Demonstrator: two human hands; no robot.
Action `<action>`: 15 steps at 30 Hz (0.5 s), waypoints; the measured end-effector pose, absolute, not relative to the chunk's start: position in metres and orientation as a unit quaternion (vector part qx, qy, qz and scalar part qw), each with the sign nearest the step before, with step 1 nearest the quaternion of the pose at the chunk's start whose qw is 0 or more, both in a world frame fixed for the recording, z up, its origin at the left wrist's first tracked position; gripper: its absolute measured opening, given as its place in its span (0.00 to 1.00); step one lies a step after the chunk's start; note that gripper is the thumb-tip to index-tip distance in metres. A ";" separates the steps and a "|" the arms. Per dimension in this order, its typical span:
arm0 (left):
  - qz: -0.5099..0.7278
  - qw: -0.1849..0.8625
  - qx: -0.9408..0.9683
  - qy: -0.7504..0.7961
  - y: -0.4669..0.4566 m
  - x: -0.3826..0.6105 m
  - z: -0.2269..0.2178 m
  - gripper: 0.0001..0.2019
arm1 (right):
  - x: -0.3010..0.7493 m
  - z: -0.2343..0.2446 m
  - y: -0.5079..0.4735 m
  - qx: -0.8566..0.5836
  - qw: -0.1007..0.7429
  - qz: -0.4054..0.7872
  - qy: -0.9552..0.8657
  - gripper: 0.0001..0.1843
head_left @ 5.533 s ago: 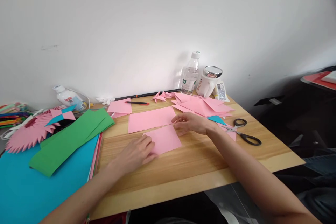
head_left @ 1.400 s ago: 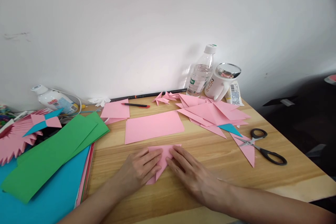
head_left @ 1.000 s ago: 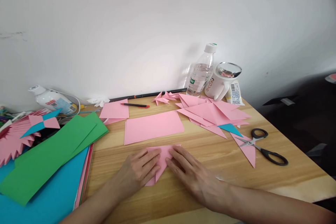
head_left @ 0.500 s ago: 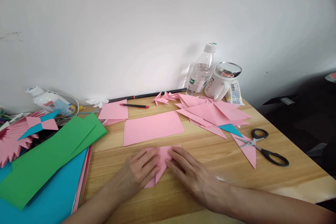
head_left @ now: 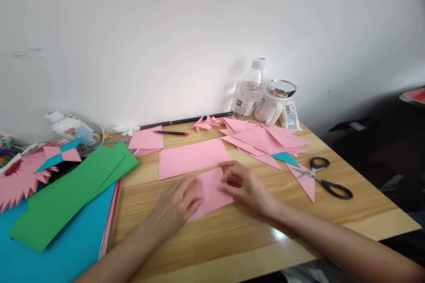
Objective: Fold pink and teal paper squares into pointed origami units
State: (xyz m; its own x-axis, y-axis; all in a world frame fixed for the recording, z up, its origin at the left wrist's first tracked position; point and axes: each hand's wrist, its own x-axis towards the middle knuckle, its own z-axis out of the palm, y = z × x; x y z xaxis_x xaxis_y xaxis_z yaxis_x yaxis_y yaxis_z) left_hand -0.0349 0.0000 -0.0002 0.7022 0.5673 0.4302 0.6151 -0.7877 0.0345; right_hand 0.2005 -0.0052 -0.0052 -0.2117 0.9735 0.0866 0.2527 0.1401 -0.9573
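A pink square of paper (head_left: pixel 212 192) lies on the table between my hands, opened out. My left hand (head_left: pixel 177 203) rests on its left part, fingers bent and close together, holding it. At the right edge is my right hand (head_left: pixel 245 185), with curled fingers and thumb closed on the paper and the forefinger reaching toward the upper corner. Just beyond lies a larger pink sheet (head_left: pixel 192 157), seemingly more than one layer. Black-handled scissors (head_left: pixel 318 177) lie partly open at right, across a pink paper triangle (head_left: pixel 307 185).
Folded pink pieces (head_left: pixel 262 139) are heaped at back right, before a water bottle (head_left: pixel 249 90) and a white mug (head_left: pixel 274 104). A pen (head_left: pixel 171 132) lies on pink squares (head_left: pixel 146 138). Green strips (head_left: pixel 73 199) cover blue sheets (head_left: pixel 83 247) at left.
The pink paper has gone from a slanted fold to a flat square. My right hand has lifted and curled its fingers at the paper's right edge; the view has shifted slightly.
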 end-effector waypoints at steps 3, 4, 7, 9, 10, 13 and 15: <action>-0.212 0.042 -0.908 -0.358 0.002 -0.037 -0.004 0.22 | 0.197 -0.015 -0.007 -0.428 0.437 0.505 -0.608 0.30; -0.209 0.035 -0.905 -0.370 0.002 -0.037 -0.005 0.24 | 0.197 -0.017 -0.008 -0.425 0.439 0.495 -0.617 0.34; -0.202 0.020 -0.901 -0.384 0.006 -0.038 -0.009 0.27 | 0.196 -0.019 -0.008 -0.440 0.433 0.398 -0.678 0.34; -0.215 0.027 -0.902 -0.374 0.009 -0.039 -0.010 0.27 | 0.195 -0.017 -0.007 -0.410 0.433 0.322 -0.735 0.25; -0.224 0.032 -0.902 -0.367 0.011 -0.039 -0.009 0.26 | 0.195 -0.016 -0.007 -0.380 0.434 0.289 -0.764 0.21; -0.243 0.038 -0.908 -0.339 0.014 -0.040 -0.005 0.19 | 0.195 -0.013 -0.005 -0.298 0.413 0.240 -0.827 0.15; -0.241 0.026 -0.921 -0.305 0.015 -0.040 -0.002 0.15 | 0.198 -0.011 -0.003 -0.283 0.385 0.253 -0.841 0.15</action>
State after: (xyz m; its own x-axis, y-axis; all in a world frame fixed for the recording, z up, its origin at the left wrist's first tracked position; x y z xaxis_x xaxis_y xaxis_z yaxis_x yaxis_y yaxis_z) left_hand -0.0403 0.0145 -0.0015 0.6988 0.5487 0.4589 0.5735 -0.8132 0.0990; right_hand 0.1975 -0.0034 -0.0107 -0.5425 0.6712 0.5052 0.2812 0.7118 -0.6437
